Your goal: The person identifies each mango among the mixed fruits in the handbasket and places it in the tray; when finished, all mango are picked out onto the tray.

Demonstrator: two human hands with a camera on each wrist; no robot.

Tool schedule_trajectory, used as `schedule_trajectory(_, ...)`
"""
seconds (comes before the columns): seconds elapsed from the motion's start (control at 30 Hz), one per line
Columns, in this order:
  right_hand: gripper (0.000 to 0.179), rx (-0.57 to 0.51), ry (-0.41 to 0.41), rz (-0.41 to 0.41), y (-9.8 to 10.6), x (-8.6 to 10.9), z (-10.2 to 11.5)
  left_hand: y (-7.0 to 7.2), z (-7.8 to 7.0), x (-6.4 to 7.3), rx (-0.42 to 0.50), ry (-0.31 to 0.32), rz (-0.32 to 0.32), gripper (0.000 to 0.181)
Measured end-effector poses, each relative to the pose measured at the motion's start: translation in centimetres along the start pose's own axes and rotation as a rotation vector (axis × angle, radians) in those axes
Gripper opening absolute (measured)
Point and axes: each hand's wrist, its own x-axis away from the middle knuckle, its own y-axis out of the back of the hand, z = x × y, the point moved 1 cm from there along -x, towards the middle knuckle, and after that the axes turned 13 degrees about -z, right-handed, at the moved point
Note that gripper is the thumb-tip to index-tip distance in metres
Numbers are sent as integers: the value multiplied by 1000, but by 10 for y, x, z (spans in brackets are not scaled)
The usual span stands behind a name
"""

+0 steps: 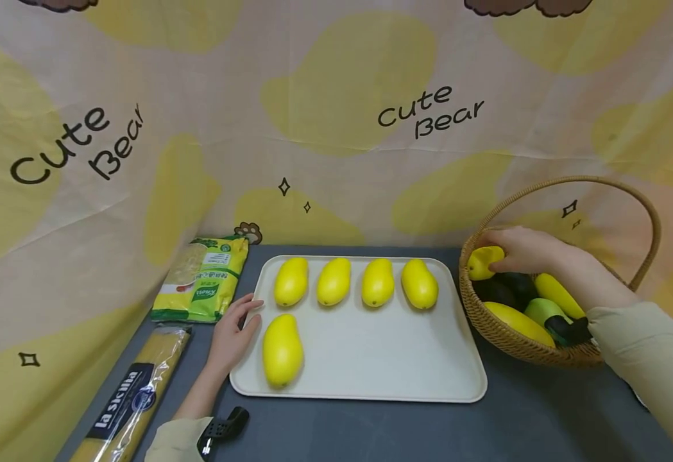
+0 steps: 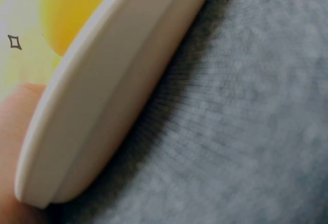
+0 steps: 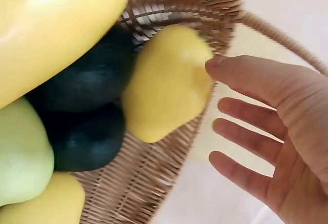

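Observation:
My right hand reaches into the wicker basket, a fingertip at the side of a lumpy yellow fruit. Its other fingers extend apart from each other, beyond the basket's rim in the right wrist view. My left hand rests at the left edge of a white tray, fingers along the rim. On that tray, several yellow mangoes form a back row, and one more mango lies front left, close to the left hand.
Dark avocado-like fruits, a light green fruit and more yellow fruits fill the basket, whose tall handle arches above. Left of the tray lie a yellow-green packet and a pasta pack. A printed cloth hangs behind.

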Motion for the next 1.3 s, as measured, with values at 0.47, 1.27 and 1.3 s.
schedule_trajectory(0.47, 62, -26, -52, 74, -25, -2, -22, -5, 1, 3, -4, 15, -9, 29)
schedule_trajectory(1.27, 59, -15, -25, -139, 8, 37, -12, -2, 2, -1, 12, 20, -20, 29)
schedule_trajectory(1.3, 59, -17, -33, -160, 11, 41, -10, -2, 2, -1, 12, 21, -20, 29)
